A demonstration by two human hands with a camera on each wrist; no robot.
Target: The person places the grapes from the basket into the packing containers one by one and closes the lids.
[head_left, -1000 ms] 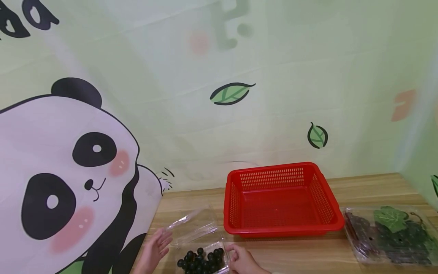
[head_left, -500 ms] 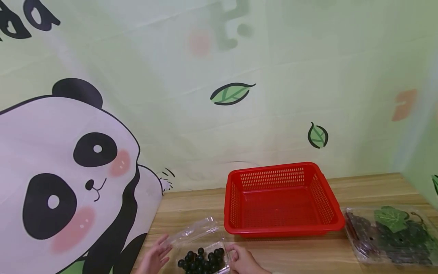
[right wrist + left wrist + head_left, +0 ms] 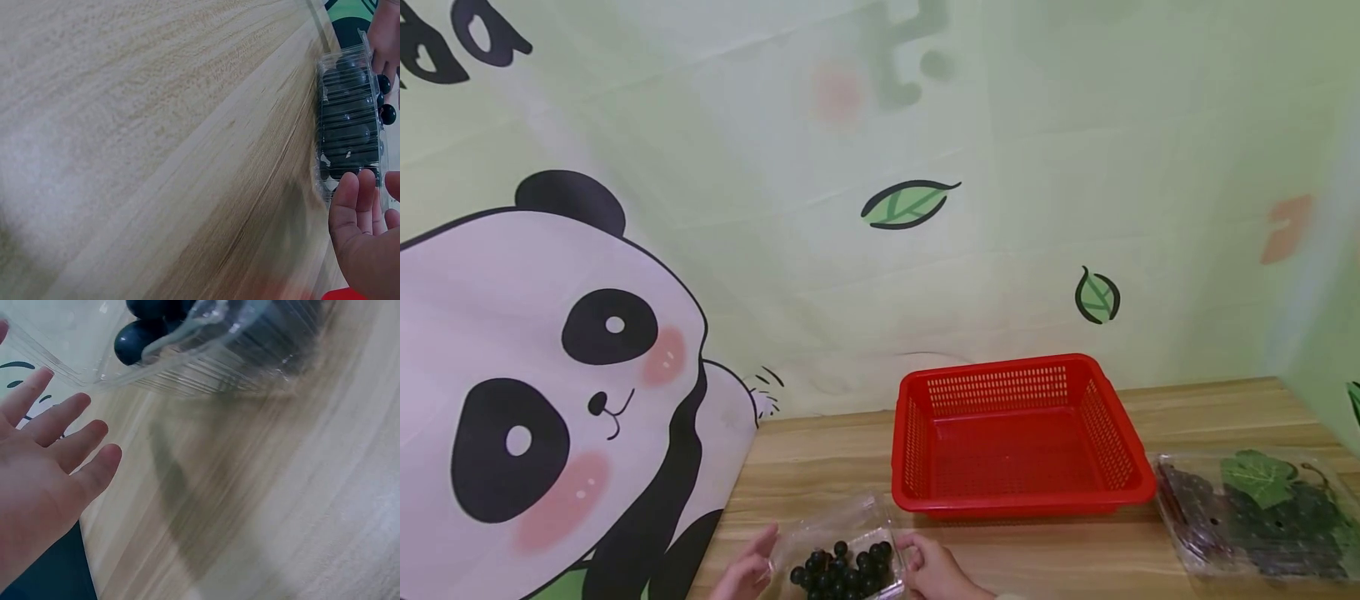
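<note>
The lid has come down over the clear box (image 3: 842,554) of berries (image 3: 841,571) at lower centre. Right hand (image 3: 934,571) grips its edge; left hand (image 3: 747,571) is open beside. A misaligned lid could tip berries onto the surface (image 3: 1075,558).

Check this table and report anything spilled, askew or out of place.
Nothing stands out. The dark berries sit inside the clear box between the left hand and right hand. The red basket stands level, and the grape pack lies flat.

Staged room: panda backdrop (image 3: 550,375), wooden table (image 3: 820,450)
</note>
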